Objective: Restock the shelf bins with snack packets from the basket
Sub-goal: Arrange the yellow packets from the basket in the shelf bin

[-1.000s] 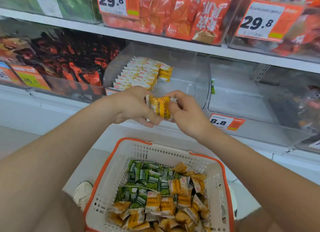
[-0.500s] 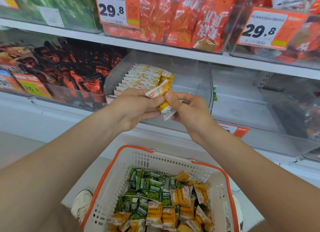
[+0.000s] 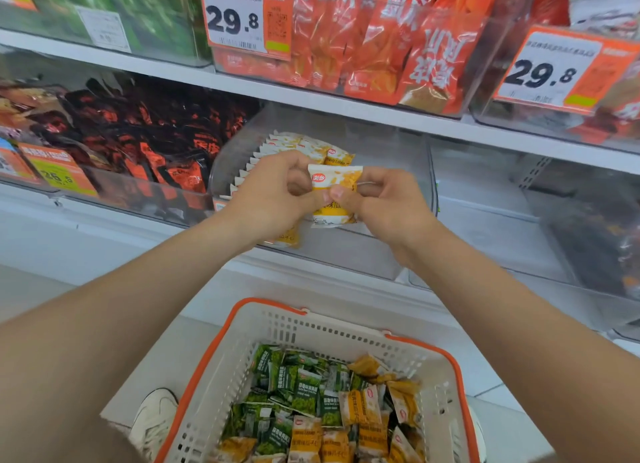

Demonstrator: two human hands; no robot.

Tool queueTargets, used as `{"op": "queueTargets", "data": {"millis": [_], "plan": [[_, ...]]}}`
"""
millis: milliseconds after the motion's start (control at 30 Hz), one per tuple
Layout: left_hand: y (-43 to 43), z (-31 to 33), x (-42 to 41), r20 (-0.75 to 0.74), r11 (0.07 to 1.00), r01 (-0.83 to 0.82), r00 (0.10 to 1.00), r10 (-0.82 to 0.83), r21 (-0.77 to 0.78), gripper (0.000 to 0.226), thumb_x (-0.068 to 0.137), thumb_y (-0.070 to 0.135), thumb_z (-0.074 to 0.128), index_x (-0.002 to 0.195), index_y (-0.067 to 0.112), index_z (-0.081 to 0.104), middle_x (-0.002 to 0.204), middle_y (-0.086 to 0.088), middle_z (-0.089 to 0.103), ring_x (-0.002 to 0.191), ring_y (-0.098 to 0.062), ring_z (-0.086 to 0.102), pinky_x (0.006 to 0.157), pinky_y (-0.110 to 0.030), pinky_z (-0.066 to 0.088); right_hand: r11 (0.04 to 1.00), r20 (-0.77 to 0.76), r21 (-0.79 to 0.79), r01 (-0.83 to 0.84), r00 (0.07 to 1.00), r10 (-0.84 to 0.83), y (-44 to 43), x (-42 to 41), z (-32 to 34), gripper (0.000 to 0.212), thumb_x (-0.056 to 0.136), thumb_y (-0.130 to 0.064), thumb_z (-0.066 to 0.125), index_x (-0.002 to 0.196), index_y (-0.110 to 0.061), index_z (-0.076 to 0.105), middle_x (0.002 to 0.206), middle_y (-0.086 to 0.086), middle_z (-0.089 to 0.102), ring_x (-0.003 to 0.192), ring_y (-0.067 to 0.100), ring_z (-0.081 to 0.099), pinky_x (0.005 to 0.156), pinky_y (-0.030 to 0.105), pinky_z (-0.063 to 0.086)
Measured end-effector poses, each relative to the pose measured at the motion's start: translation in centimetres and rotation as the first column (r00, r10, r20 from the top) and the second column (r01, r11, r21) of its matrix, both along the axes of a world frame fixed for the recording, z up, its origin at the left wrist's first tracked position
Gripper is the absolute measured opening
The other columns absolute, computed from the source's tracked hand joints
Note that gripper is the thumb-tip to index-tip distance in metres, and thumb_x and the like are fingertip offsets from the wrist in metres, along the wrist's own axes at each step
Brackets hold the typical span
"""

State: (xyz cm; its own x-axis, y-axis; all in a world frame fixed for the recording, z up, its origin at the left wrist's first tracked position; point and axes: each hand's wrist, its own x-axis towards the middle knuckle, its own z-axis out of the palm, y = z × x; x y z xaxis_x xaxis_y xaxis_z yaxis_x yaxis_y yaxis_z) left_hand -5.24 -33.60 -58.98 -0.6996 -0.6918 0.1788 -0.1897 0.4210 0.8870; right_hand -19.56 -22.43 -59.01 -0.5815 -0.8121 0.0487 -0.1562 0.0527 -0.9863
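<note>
Both hands hold one yellow and white snack packet [image 3: 333, 189] upright in front of a clear shelf bin [image 3: 391, 172]. My left hand [image 3: 273, 196] pinches its left side and my right hand [image 3: 377, 203] pinches its lower right. More yellow packet shows below my left hand [image 3: 285, 239]. Behind the hands, a row of the same yellow packets [image 3: 298, 146] stands in the bin's left part. Below, a white basket with an orange rim [image 3: 239, 327] holds several green and yellow packets [image 3: 325, 407].
A bin of black and orange packets [image 3: 145, 140] is to the left, a see-through bin [image 3: 519, 213] to the right. The upper shelf carries red packets [image 3: 381, 43] and 29.8 price tags [image 3: 239, 16]. My white shoe [image 3: 156, 417] is beside the basket.
Both hands rose toward the bin with the yellow packet. The packet turned from lying sideways between the hands to standing upright, front face toward me.
</note>
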Motion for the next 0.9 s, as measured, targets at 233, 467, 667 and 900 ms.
{"op": "queueTargets", "data": {"millis": [233, 467, 667, 900], "plan": [[-3.5, -3.1, -1.5, 0.352, 0.793, 0.051, 0.912, 0.211, -0.608, 0.04, 0.104, 0.039, 0.05, 0.128, 0.007, 0.057, 0.12, -0.016, 0.068, 0.115, -0.038, 0.061, 0.093, -0.047, 0.049, 0.923, -0.189, 0.04, 0.383, 0.91, -0.37, -7.3, -3.9, -3.7, 0.019, 0.085, -0.022, 0.082, 0.076, -0.012, 0.067, 0.075, 0.002, 0.073, 0.067, 0.017, 0.066, 0.07, 0.042, 0.059], [-4.9, -4.3, -1.4, 0.586, 0.765, 0.231, 0.778, 0.225, -0.6, 0.077, 0.089, 0.05, 0.02, 0.151, 0.011, 0.043, 0.166, -0.011, 0.032, 0.155, -0.027, 0.022, 0.124, -0.052, 0.016, 0.839, -0.441, 0.315, 0.443, 0.851, -0.284, -13.1, -9.5, -5.7, 0.052, 0.076, -0.035, 0.087, 0.117, -0.008, 0.07, 0.111, 0.009, 0.072, 0.099, 0.023, 0.069, 0.064, 0.024, 0.051], [-5.4, -4.7, -1.7, 0.6, 0.75, 0.256, 0.768, 0.226, -0.61, 0.072, 0.088, 0.05, 0.019, 0.143, 0.015, 0.05, 0.16, -0.008, 0.039, 0.15, -0.024, 0.031, 0.117, -0.052, 0.026, 0.791, -0.576, 0.39, 0.471, 0.795, -0.19, -17.6, -11.2, -6.0, 0.059, 0.074, -0.037, 0.087, 0.121, -0.011, 0.064, 0.12, 0.01, 0.069, 0.116, 0.028, 0.064, 0.092, 0.034, 0.055], [-5.3, -4.7, -1.8, 0.598, 0.75, 0.251, 0.768, 0.231, -0.612, 0.074, 0.086, 0.05, 0.019, 0.143, 0.014, 0.05, 0.166, -0.008, 0.031, 0.154, -0.022, 0.025, 0.118, -0.052, 0.025, 0.789, -0.688, 0.28, 0.547, 0.688, -0.232, -18.0, -12.0, -6.5, 0.037, 0.084, -0.016, 0.077, 0.116, -0.004, 0.064, 0.118, 0.015, 0.07, 0.114, 0.031, 0.066, 0.087, 0.032, 0.055]]}}
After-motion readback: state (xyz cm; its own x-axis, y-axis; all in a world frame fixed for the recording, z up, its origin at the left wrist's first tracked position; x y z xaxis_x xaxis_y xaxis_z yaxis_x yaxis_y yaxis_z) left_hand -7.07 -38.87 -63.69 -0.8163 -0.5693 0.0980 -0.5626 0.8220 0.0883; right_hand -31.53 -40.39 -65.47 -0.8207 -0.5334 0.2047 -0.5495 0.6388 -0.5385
